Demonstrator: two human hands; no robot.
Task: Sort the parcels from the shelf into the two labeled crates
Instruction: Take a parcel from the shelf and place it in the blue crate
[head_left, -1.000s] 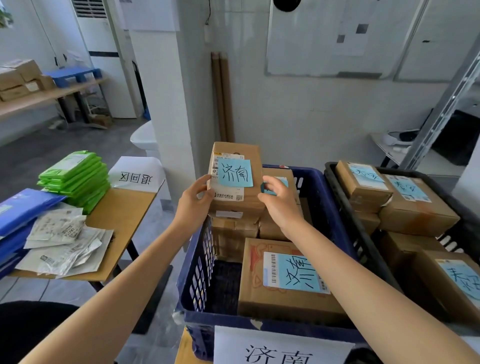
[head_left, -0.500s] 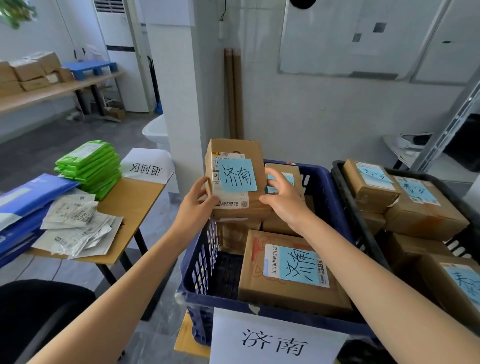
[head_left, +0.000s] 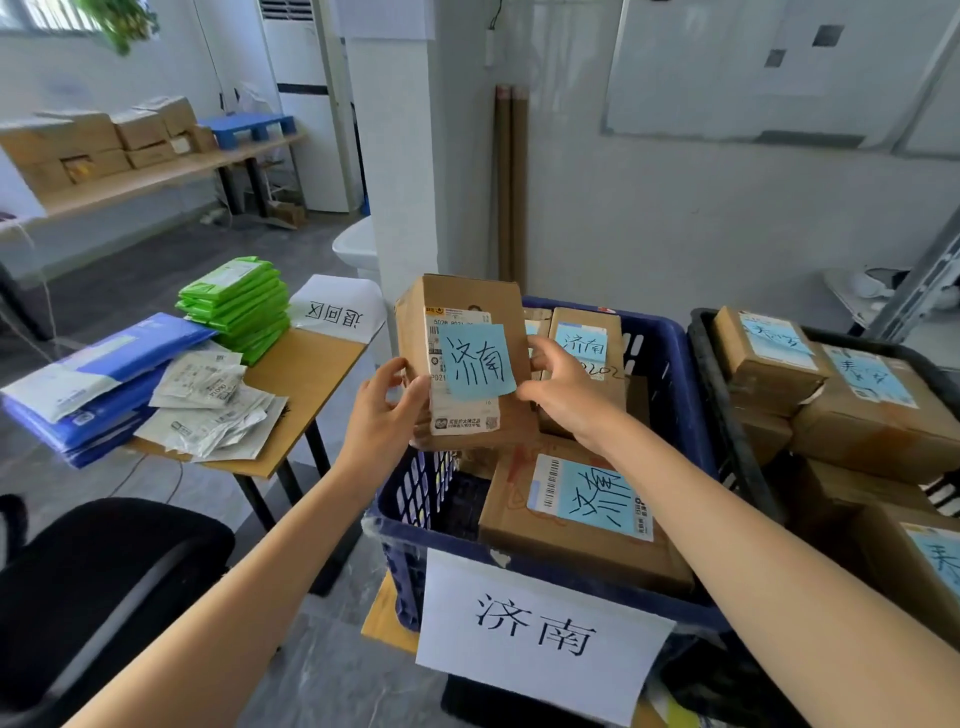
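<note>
Slippage threatens the brown cardboard parcel (head_left: 467, 312), pinched edgewise mid-frame by fingers of the left hand (head_left: 382, 421) and right hand (head_left: 569, 397) over the blue plastic crate (head_left: 670, 335).

Bare forearms, left hand (head_left: 382, 415), right hand (head_left: 563, 402)

green packets (head_left: 236, 304), blue mailers (head_left: 98, 379), black chair (head_left: 104, 587)

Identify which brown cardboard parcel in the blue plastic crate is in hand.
The upright brown cardboard parcel at the far-left corner of the blue plastic crate: left hand and right hand hold its sides. The other parcels lie flat.
</note>
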